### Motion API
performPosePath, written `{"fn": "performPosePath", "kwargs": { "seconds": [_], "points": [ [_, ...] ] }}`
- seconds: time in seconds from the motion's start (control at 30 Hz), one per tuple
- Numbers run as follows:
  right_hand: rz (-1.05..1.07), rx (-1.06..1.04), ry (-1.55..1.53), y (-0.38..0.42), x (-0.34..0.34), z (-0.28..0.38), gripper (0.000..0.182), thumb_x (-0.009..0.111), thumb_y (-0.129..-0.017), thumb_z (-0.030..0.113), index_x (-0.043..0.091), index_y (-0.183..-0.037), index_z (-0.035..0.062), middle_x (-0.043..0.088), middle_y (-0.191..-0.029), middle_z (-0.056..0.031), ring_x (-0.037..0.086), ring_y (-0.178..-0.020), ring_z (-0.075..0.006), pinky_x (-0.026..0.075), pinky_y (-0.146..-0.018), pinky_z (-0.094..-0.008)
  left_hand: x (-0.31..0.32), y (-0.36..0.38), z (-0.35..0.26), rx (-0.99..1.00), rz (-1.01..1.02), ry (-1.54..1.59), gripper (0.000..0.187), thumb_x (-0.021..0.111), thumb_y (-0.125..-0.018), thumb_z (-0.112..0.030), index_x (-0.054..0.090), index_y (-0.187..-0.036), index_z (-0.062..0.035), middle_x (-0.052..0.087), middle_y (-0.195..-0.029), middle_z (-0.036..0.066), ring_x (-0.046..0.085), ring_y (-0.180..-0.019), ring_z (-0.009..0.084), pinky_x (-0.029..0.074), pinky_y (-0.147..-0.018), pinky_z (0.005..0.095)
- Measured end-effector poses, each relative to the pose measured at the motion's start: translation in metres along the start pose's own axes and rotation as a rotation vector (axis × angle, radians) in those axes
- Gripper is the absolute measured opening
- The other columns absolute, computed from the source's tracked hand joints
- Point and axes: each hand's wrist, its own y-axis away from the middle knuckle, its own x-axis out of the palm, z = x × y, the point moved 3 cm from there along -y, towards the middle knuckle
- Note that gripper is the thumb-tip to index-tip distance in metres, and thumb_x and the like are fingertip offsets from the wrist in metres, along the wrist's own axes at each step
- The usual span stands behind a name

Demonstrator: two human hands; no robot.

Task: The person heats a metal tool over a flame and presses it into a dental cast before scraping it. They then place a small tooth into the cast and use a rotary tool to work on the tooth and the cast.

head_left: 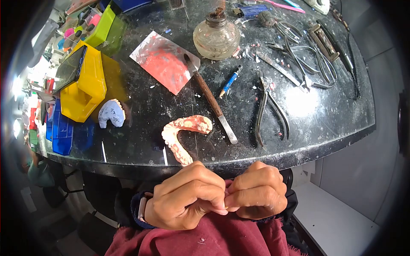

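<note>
Over my lap, just off the bench's front edge, my left hand (pixel 188 198) and my right hand (pixel 258 192) meet with thumbs and fingertips pinched together. Whatever lies between the fingertips is too small or hidden to make out. Just beyond my left hand, a pinkish horseshoe-shaped dental cast (pixel 173 135) rests on the bench. To its right lies a wax knife (pixel 208 94) with a wooden handle, its upper end over a pink wax sheet (pixel 164 64). Pliers (pixel 269 109) with spread handles lie beyond my right hand.
A glass spirit lamp (pixel 216 37) stands at the back, with a short blue pencil (pixel 231 82) in front. More pliers (pixel 304 64) lie right. At left are a grey-blue dental cast (pixel 112 113), a yellow bin (pixel 92 81) with a phone (pixel 70 70) leaning on it, and a blue bin (pixel 62 132).
</note>
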Motion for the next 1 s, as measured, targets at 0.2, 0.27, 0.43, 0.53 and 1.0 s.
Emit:
{"fn": "performPosePath", "kwargs": {
  "seconds": [0.2,0.27,0.43,0.53,1.0],
  "points": [
    [-0.034,-0.136,-0.02,0.009,0.003,-0.006,0.016,0.068,-0.068,0.003,0.067,-0.084,0.0058,0.062,-0.082,-0.0068,0.05,-0.051,-0.0108,0.038,-0.042,-0.0203,0.004,0.005,0.002,0.077,0.03,0.022,0.01,0.068,-0.077,-0.004,0.059,-0.078,-0.0008,0.059,-0.077,0.008,0.056,-0.063,0.0164,0.043,-0.053,0.0246],
    [-0.061,-0.155,-0.092,0.006,0.002,-0.008,0.017,0.068,-0.069,0.001,0.067,-0.084,0.0064,0.061,-0.08,-0.0066,0.049,-0.052,-0.0105,0.037,-0.041,-0.0202,0.005,0.005,0.003,0.115,0.029,0.032,0.01,0.068,-0.077,-0.006,0.059,-0.078,-0.002,0.06,-0.077,0.007,0.057,-0.063,0.0163,0.044,-0.053,0.0249],
    [-0.172,-0.153,-0.22,0.004,-0.004,-0.007,0.016,0.068,-0.071,-0.004,0.067,-0.083,0.0065,0.059,-0.076,-0.0059,0.049,-0.05,-0.0095,0.036,-0.04,-0.0196,-0.004,0.007,0.004,0.13,-0.115,0.079,0.014,0.071,-0.077,-0.016,0.061,-0.079,-0.0065,0.06,-0.077,0.005,0.058,-0.064,0.0159,0.045,-0.055,0.0258],
    [-0.167,-0.101,-0.258,0.003,-0.003,-0.006,0.014,0.07,-0.07,-0.002,0.067,-0.08,0.0075,0.06,-0.077,-0.0055,0.051,-0.05,-0.0098,0.037,-0.041,-0.0197,-0.006,0.004,0.007,0.146,-0.114,0.148,0.029,0.078,-0.068,-0.028,0.061,-0.078,-0.0072,0.059,-0.075,0.004,0.057,-0.064,0.016,0.046,-0.055,0.0253],
    [-0.146,0.075,-0.357,0.006,0.001,-0.005,0.02,0.071,-0.063,-0.008,0.062,-0.076,0.0047,0.062,-0.073,-0.0068,0.058,-0.055,-0.0118,0.042,-0.044,-0.021,0.007,-0.002,0.0,0.268,-0.076,-0.091,0.025,0.082,-0.062,-0.021,0.064,-0.074,-0.0085,0.058,-0.075,0.003,0.055,-0.066,0.0129,0.055,-0.059,0.0254]
  ]
}}
